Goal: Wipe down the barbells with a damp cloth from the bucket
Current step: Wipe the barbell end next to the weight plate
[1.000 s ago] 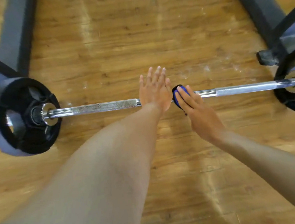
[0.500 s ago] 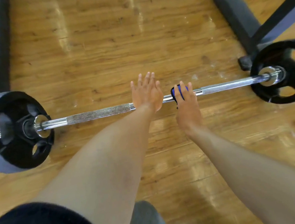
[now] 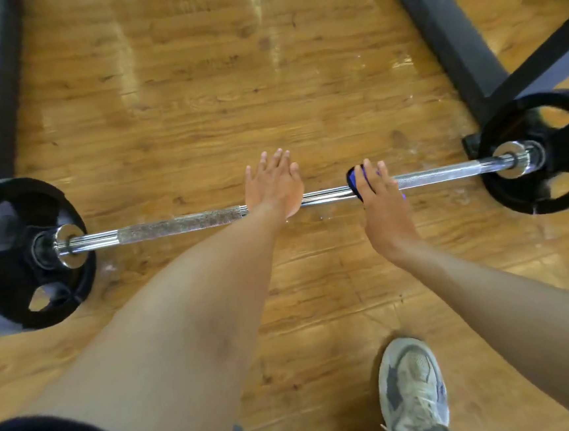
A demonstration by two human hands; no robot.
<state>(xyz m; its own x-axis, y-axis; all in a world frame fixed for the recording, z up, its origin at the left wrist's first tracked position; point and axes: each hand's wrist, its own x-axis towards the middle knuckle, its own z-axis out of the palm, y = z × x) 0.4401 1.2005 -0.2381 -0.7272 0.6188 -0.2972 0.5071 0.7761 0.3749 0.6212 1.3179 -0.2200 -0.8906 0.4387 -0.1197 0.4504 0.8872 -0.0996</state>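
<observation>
My left hand lies flat, fingers straight, on the barbell shaft to stop it rolling on the floor. My right hand grips the blue cloth around the shaft's smooth middle, for full contact.

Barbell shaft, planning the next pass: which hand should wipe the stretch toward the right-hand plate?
The right hand: its fingers already press the blue cloth onto the barbell shaft. The left hand lies flat, clothless.
</observation>
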